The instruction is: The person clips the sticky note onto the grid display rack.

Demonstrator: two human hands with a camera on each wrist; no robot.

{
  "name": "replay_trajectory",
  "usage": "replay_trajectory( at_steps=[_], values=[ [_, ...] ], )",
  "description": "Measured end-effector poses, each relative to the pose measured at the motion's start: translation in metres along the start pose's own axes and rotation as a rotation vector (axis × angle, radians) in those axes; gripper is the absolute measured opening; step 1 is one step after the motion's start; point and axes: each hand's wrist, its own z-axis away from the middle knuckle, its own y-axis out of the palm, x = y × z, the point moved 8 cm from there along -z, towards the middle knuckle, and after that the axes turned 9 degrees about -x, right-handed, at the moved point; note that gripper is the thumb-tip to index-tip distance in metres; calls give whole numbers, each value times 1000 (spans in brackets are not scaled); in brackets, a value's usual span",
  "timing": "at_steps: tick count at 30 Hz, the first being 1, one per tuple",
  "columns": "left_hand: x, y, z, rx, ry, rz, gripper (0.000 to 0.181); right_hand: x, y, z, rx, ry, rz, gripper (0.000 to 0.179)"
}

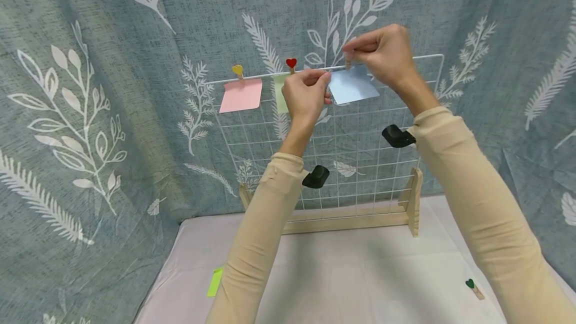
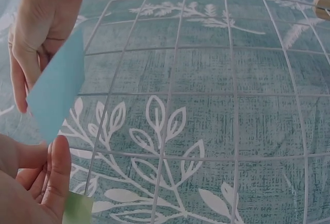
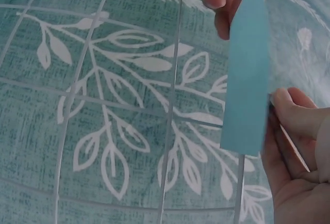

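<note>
My left hand (image 1: pixel 306 96) pinches the left edge of a blue paper note (image 1: pixel 354 86) at the top wire of a white grid rack (image 1: pixel 423 57). Thumb and fingers of my right hand (image 1: pixel 382 56) grip the upper end of a small wooden clothespin (image 1: pixel 348 64) at the note's top edge. Both wrist views show the blue note (image 2: pixel 61 87) between the two hands, in front of the grid. To the left, a pink note (image 1: pixel 242 96) hangs under a yellow heart clothespin (image 1: pixel 238 70). A green note (image 1: pixel 281 95), partly behind my left hand, hangs under a red heart clothespin (image 1: pixel 291 63).
The rack stands on a wooden base (image 1: pixel 351 221) on a white-covered table (image 1: pixel 337 274). A lime sticky note (image 1: pixel 215 282) lies at the left, partly behind the left sleeve. At the right lies a green heart clothespin (image 1: pixel 474 289). Leaf-patterned curtain (image 1: pixel 135 174) surrounds the table.
</note>
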Motion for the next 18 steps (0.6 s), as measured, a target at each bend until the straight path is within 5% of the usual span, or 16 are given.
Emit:
replay_trajectory(
  at_steps=[18],
  values=[
    [6,6,-5,-32,91,66,12,-15,8,-4,42,84,-27,17]
  ],
)
